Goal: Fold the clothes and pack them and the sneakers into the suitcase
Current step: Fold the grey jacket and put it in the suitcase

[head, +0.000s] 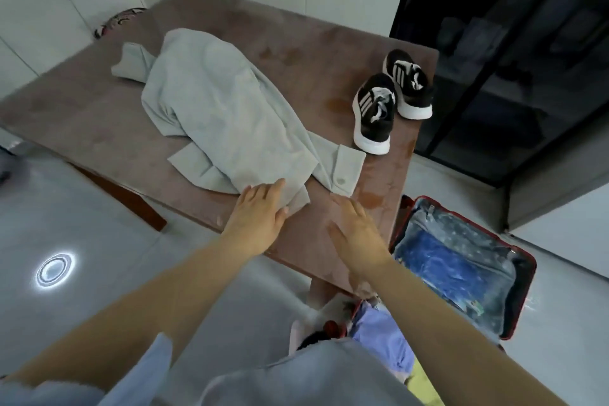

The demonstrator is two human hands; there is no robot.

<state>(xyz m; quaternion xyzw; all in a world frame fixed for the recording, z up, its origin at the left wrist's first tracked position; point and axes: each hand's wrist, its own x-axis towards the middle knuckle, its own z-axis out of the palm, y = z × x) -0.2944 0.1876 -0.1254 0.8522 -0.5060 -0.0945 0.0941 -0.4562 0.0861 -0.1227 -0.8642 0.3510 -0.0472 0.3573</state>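
Floor (108, 224): grey, glossy; ring-shaped light reflection (54, 270) on it at left.
Table (329, 36): brownish-pink top w/ darker stains, runs from near centre to far left; carries the shirt and the sneakers.
Cabinet (494, 59): dark, glass-fronted, on the right beyond the table; contents too dim to tell.
Shirt (214, 99): light grey, lies crumpled and unfolded across the middle of the table, one sleeve toward the far left, a cuff w/ button at the near right edge.
Suitcase (526, 293): red shell, open on the floor just right of the table's near corner; pale patterned lining, sth blue lying inside.
Sneakers (375, 109): black pair, white stripes and soles, side by side near the table's right edge, apart from the shirt.
Left hand (260, 211): palm down, fingers straight, rests flat on the shirt's near corner; grips nothing.
Right hand (356, 227): palm down, fingers straight and a bit spread, over bare table top just right of the shirt, near the cuff; holds nothing. Cannot tell if it touches the top.
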